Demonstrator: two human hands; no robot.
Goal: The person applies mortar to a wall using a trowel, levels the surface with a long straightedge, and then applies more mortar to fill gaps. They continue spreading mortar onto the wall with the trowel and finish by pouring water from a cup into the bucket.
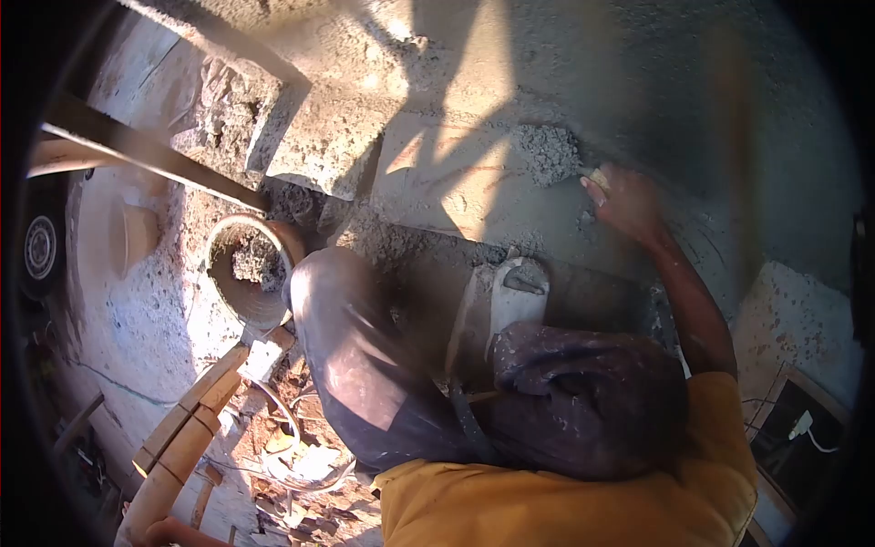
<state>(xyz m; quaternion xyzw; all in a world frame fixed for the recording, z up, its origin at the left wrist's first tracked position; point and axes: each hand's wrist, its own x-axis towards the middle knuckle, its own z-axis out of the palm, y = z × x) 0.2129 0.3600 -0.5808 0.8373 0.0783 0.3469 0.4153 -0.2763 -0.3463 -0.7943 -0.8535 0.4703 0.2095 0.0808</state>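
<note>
My right hand [627, 202] is closed around the handle of a trowel, beside a grey, shadowed surface. A lump of wet mortar [547, 153] covers the trowel's blade, so the metal is mostly hidden. Under it lies a pale smooth slab [433, 173] with reddish marks, partly in sunlight. At the bottom left edge, a small part of what looks like my left hand [173, 531] shows beside a wooden pole [169, 474]. Its fingers are hidden. Left of my knee stands a round bucket [290, 239] with mortar inside.
Wooden beams [155, 155] cross the upper left. Rough mortar-covered blocks [324, 137] lie ahead of my knee [333, 283]. Debris and a loose hose [287, 410] lie at the lower left. A wheel [41, 246] is at the far left, a dark framed panel [797, 428] at the right.
</note>
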